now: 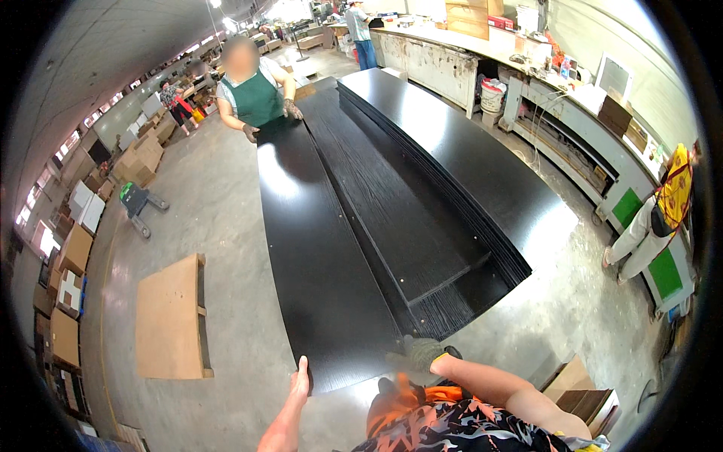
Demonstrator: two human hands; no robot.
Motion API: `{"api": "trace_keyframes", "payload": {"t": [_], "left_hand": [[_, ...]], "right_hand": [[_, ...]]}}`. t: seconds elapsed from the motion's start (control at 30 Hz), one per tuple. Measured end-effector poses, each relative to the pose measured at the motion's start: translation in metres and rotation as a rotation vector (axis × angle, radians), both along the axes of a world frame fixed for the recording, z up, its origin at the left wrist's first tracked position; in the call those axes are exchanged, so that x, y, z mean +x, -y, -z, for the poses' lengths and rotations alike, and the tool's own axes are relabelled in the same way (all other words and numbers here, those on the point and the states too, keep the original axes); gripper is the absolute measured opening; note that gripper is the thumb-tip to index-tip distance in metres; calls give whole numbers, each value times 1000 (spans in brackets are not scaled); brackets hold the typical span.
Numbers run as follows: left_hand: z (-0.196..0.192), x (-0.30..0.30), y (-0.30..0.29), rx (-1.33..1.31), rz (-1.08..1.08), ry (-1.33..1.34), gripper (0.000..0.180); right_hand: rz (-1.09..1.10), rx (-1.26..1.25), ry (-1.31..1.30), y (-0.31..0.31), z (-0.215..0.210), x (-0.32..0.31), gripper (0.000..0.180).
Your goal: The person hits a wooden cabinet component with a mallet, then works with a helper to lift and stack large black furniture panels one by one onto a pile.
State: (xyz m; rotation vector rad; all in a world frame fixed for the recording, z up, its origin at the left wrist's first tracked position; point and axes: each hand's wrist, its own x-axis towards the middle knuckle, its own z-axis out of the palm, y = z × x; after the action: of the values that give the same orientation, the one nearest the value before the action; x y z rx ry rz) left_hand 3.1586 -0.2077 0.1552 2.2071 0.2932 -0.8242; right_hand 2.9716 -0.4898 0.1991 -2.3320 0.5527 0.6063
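Observation:
A long black panel point(309, 241) stretches away from me, lifted above the stacks beside it. My bare left hand point(300, 377) grips its near left corner. My right hand point(422, 351), in a dark glove, holds the near right edge of the same panel. At the far end a person in a green apron point(254, 94) holds the other end with both gloved hands. To the right lie a lower stack of black panels point(392, 218) and a taller stack of black panels point(467, 158).
A wooden pallet point(172, 318) lies on the concrete floor to the left, with cardboard boxes point(75, 248) along the left wall. A workbench point(572, 98) runs along the right, where a person in yellow point(663, 211) stands. Boxes point(584, 392) sit by my right.

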Motion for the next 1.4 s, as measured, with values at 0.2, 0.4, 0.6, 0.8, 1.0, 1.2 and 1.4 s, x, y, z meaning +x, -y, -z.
{"api": "trace_keyframes", "payload": {"t": [0.2,0.4,0.6,0.8,1.0,1.2,1.4], "left_hand": [[-8,-1,-1,51,133,60,100],[-6,-2,3,-151,128,124,86],[-7,-1,7,-110,-38,106,76],[7,-9,9,-81,-110,153,73],[-23,-23,29,-167,-92,121,70],[-3,-21,25,-146,-94,118,77],[-25,-41,57,-75,-65,62,77]], "right_hand": [[-14,4,103,-1,4,-10,77],[97,-43,90,-5,-28,-20,74],[152,-71,159,-13,-23,-20,72],[75,-77,42,-5,-36,-9,73],[44,-50,42,7,-54,-8,73],[62,-85,-6,13,-23,-11,75],[81,-127,-78,35,-43,-14,76]]}}
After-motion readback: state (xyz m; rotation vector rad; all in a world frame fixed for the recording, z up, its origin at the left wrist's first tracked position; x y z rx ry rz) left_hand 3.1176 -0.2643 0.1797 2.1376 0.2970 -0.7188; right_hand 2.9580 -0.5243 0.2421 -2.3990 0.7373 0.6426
